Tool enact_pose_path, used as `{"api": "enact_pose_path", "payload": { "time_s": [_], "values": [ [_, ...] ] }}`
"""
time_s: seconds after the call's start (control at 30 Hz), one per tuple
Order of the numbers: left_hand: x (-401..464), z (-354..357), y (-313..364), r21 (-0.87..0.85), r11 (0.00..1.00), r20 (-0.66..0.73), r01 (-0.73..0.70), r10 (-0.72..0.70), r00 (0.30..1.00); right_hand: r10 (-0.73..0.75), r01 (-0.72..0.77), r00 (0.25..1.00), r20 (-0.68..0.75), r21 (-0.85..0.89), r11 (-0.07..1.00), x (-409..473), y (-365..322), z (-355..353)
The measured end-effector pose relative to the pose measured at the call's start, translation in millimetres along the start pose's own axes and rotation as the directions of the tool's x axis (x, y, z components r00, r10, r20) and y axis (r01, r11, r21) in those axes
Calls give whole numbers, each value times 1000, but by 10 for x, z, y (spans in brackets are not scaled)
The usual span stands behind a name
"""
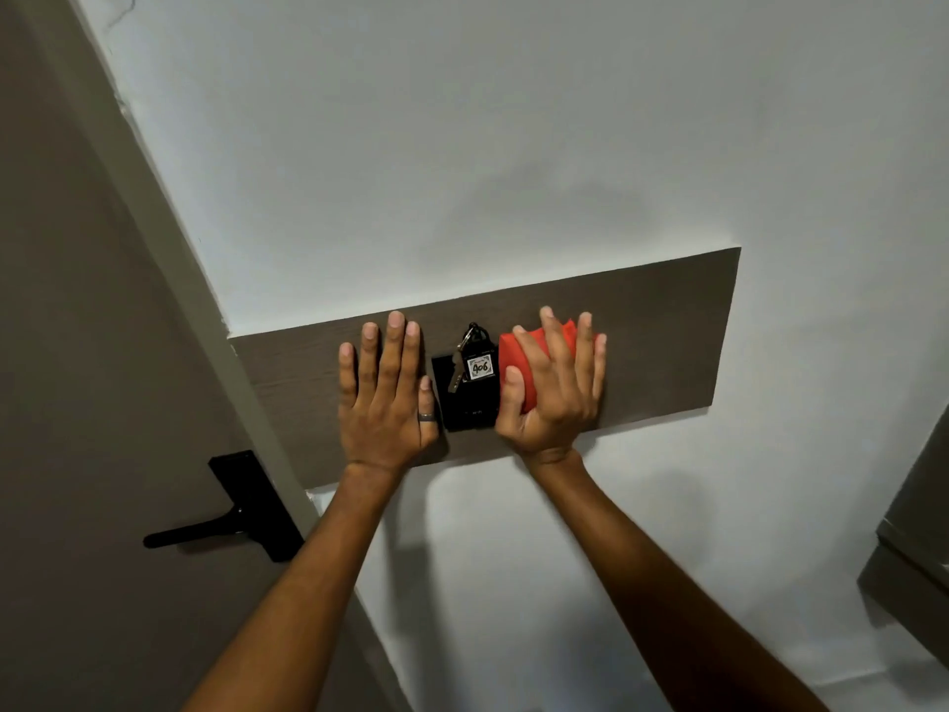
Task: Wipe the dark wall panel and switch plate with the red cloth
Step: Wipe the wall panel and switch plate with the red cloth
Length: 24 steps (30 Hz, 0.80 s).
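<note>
A dark wood-grain wall panel (662,346) runs across the white wall. At its middle sits a black switch plate (470,413) with a key and a numbered tag (480,366) hanging from it. My right hand (557,398) presses a folded red cloth (518,362) flat against the panel, just right of the plate. My left hand (385,403) lies flat on the panel just left of the plate, fingers spread, holding nothing. It wears a ring on the thumb.
A grey-brown door (77,352) with a black lever handle (205,531) stands at the left, next to the panel's left end. A grey cabinet edge (914,531) shows at the lower right. White wall (462,146) surrounds the panel.
</note>
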<state>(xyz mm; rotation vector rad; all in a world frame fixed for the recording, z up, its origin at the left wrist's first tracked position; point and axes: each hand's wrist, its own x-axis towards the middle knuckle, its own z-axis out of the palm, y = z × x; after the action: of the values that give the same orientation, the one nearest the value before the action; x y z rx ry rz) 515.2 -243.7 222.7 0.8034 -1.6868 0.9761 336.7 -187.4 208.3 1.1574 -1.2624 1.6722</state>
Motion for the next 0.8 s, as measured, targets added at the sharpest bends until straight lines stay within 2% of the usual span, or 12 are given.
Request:
{"api": "enact_pose_path", "payload": {
  "time_s": [0.3, 0.47, 0.57, 0.67, 0.8],
  "values": [
    [-24, 0, 8, 8, 1000, -4, 3, -3, 1000, -209, 210, 977, 31, -25, 977, -116, 217, 21],
    [9, -90, -2, -10, 1000, 64, 4, -3, 998, -160, 159, 986, 47, 11, 987, -181, 238, -52],
    [7, -120, -32, -14, 1000, 119, -3, 4, 993, -141, 138, 981, 130, 28, 990, -389, 291, -128],
    [-1, -96, -38, -10, 1000, 112, -13, 14, 994, -215, 213, 952, 219, 33, 976, -503, 395, -149],
    [-15, -68, -50, -14, 1000, 84, -25, 27, 996, -359, 366, 905, 228, 9, 930, -536, 611, -153]
  ]
}}
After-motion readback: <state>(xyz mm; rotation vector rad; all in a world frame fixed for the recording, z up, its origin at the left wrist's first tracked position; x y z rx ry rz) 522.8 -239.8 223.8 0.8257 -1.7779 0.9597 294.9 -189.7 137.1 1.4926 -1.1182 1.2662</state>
